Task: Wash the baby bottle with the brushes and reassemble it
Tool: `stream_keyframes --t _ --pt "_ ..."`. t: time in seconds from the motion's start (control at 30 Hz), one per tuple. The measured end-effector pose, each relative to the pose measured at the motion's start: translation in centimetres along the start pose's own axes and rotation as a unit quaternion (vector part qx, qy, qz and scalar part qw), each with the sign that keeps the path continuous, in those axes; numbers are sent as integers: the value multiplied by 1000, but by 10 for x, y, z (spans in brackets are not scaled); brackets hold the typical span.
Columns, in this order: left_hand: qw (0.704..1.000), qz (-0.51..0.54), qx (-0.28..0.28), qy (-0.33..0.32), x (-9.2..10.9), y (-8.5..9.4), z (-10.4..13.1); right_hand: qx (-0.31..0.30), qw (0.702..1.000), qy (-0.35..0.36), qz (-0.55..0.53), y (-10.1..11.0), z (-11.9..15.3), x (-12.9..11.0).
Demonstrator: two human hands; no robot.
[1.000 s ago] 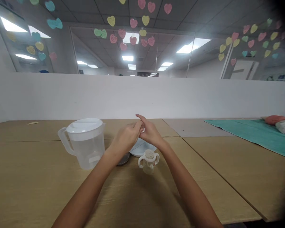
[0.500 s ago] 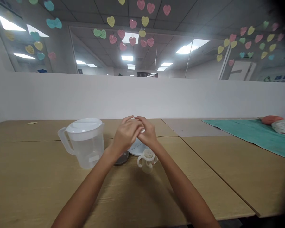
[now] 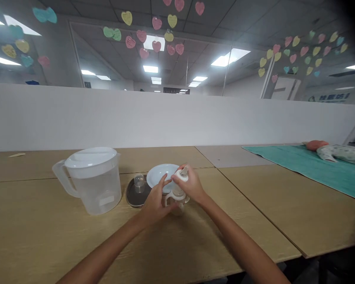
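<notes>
Right hand [image 3: 194, 184]: thumb and fingers pinching the white collar [image 3: 182, 175] of a bottle top, clear teat [image 3: 184, 170] poking up between the fingertips. Collar is directly above the neck of the two-handled bottle [image 3: 178, 192]; can't tell if it is seated. Left hand [image 3: 153, 203]: fingers spread, thumb well apart from them, thumb tip across the bottle's front, index finger angled up toward the collar. Can't tell if the left thumb actually presses on the bottle. Bottle upright between both hands, just below the right fingertips, white handle [image 3: 167, 197] on the left-hand side, lower body partly behind the left thumb.

Just beyond the left fingertips: pale blue plate [image 3: 156, 173], partly hidden by the hands. Left of it, near the left fingers, dark round tray [image 3: 132, 198] with a small clear cup [image 3: 139, 183] on it; plate edge overlaps the tray in view. Further left of the fingers, well apart: clear pitcher [image 3: 99, 189], white lid on, handle pointing away from the hands. Everything is on the wood-look table [image 3: 171, 252] under the fingers. Far left, past the pitcher, a thin pale strip [image 3: 17, 155]. Far right of the right fingers: teal mat [image 3: 286, 159], orange-red round item [image 3: 317, 145] and patterned cloth [image 3: 343, 153] at its back. Straight beyond the fingers: white wall [image 3: 165, 122], heart-shaped notes [image 3: 156, 46] above.
</notes>
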State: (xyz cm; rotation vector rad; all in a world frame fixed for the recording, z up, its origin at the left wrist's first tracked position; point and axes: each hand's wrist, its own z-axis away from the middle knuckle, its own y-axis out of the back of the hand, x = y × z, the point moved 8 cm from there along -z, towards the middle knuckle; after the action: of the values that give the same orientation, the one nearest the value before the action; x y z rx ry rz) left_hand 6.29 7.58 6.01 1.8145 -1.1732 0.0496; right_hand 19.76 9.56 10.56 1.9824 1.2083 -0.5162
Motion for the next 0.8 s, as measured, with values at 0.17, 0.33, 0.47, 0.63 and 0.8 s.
stream_keyframes --t 0.17,0.33,0.47,0.63,0.8 --pt "997 -71 20 -1 -6 -17 10 -16 997 64 44 -18 14 -7" --pt "996 -85 11 -11 -9 -26 11 -15 991 93 96 -22 22 7" --pt "996 -93 9 -12 -15 -22 14 -26 992 80 94 -28 29 14" --pt "995 -100 4 -12 -18 -12 17 -82 992 93 12 -37 35 10" --pt "994 -104 5 -12 -18 -10 20 -108 989 92 -43 -39 36 15"
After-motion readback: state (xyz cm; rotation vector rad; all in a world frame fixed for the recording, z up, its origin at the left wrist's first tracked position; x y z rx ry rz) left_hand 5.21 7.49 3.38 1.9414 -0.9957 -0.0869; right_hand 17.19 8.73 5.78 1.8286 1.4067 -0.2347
